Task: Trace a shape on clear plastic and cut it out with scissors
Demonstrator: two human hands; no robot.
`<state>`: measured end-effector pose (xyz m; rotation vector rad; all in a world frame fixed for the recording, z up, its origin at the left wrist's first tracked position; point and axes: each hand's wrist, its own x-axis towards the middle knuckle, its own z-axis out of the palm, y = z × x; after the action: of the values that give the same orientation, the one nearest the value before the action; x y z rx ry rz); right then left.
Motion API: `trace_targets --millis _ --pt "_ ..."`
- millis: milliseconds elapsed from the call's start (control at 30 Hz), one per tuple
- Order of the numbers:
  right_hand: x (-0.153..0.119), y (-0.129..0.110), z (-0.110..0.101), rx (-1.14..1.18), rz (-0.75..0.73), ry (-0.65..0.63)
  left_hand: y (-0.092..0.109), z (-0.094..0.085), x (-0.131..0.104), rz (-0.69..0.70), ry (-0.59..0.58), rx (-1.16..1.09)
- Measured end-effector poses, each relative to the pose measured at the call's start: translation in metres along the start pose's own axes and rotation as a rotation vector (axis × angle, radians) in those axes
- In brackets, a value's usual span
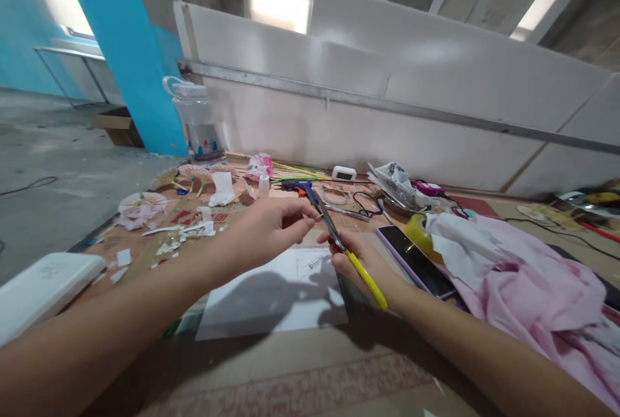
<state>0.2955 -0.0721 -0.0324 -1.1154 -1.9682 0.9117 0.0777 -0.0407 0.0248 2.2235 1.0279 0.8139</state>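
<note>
Yellow-handled scissors (365,279) are in my right hand (357,261), their dark blades pointing up and away from me. Close to the blades, my left hand (278,230) has its thumb and fingertips pinched together. A tiny yellowish bit shows at those fingertips, too small to name. Below both hands lies a white sheet of paper (252,307) with a small dark drawing or writing near its upper right, and the hands' shadows fall across it.
At left are a white box-like object (51,288), paper scraps (123,257) and a water bottle (198,123). A glue gun (296,186) lies behind my hands. To the right are a phone (414,262) and pink-and-white cloth (527,288). A white wall panel (387,104) closes the back.
</note>
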Motion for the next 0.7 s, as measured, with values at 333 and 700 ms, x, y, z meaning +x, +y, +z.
trace_targets --millis 333,700 --pt "-0.001 0.003 -0.004 -0.033 -0.054 -0.045 -0.001 0.001 0.001 0.039 0.007 0.019" --pt "0.002 0.004 -0.013 0.047 -0.018 -0.106 0.002 -0.005 0.004 0.018 -0.011 0.012"
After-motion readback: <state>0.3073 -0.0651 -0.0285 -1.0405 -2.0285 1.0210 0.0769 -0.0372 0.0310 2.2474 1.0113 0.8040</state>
